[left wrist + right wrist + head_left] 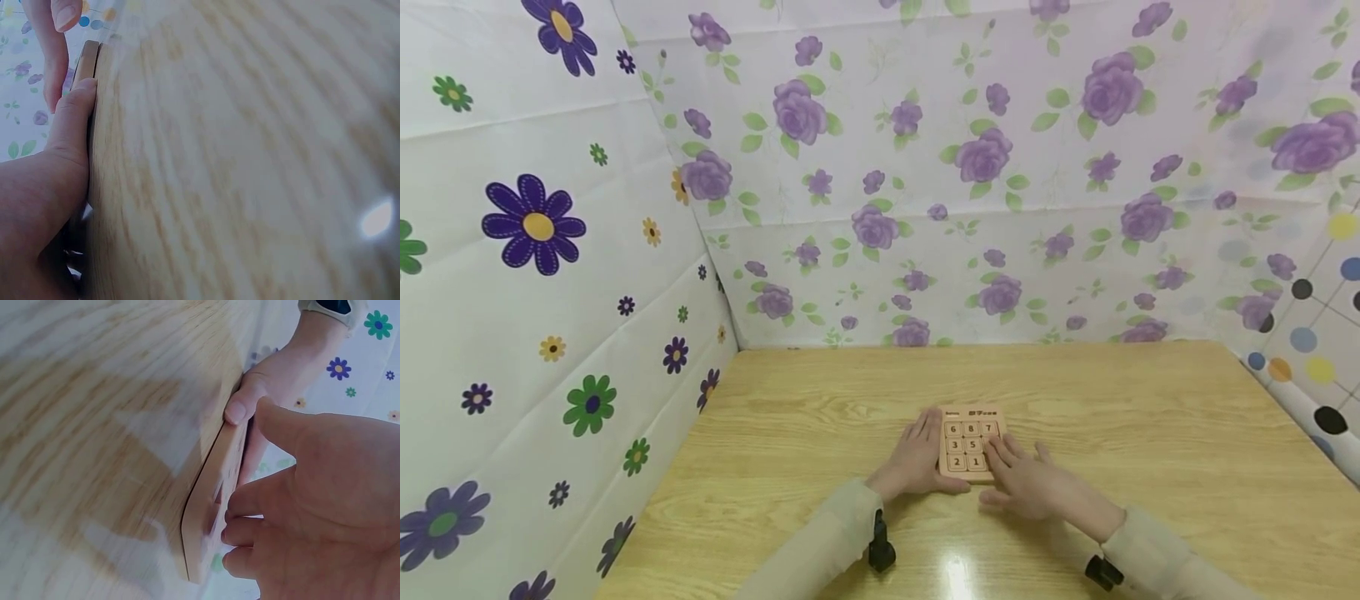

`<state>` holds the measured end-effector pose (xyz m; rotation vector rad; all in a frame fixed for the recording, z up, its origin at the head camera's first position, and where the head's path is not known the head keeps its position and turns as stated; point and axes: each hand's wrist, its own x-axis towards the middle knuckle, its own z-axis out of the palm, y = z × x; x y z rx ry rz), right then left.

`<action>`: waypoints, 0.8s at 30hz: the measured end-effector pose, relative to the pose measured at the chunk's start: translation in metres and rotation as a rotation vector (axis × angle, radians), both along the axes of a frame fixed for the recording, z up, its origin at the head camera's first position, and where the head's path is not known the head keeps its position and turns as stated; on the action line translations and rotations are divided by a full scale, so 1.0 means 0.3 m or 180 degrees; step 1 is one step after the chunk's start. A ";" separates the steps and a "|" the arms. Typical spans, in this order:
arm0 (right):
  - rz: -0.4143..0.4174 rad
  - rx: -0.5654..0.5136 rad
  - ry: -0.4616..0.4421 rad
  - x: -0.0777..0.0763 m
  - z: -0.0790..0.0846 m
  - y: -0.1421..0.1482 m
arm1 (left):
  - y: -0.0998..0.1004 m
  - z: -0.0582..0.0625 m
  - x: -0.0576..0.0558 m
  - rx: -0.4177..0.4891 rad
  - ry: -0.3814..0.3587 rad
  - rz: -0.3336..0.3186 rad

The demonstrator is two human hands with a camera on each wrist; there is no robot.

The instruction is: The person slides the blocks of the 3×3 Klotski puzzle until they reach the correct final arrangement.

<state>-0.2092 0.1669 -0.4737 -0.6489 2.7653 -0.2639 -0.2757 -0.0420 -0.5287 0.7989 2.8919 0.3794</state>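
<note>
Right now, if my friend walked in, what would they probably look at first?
Probably the big purple roses on the back cloth, behind the table, and a big dark purple daisy on the left-hand cloth. Then maybe the small number puzzle on the table, with the left hand at its left edge and the right hand's fingers over its right side.

My left hand [919, 462] flanks the number puzzle [964, 452] on its left, my right hand [1030, 482] overlaps its right; table [820, 412] beneath, curtain [925, 175] behind.
</note>
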 end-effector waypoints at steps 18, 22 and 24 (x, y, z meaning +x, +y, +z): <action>0.0177 -0.0003 -0.0037 0.053 -0.008 -0.038 | 0.000 -0.006 0.000 -0.0046 0.0089 -0.0001; 0.0205 -0.0016 -0.0027 0.061 0.001 -0.042 | 0.001 -0.013 -0.005 -0.0076 0.0106 0.0000; 0.0204 -0.0029 -0.0035 0.063 0.004 -0.043 | 0.002 -0.014 -0.006 -0.0086 0.0108 0.0002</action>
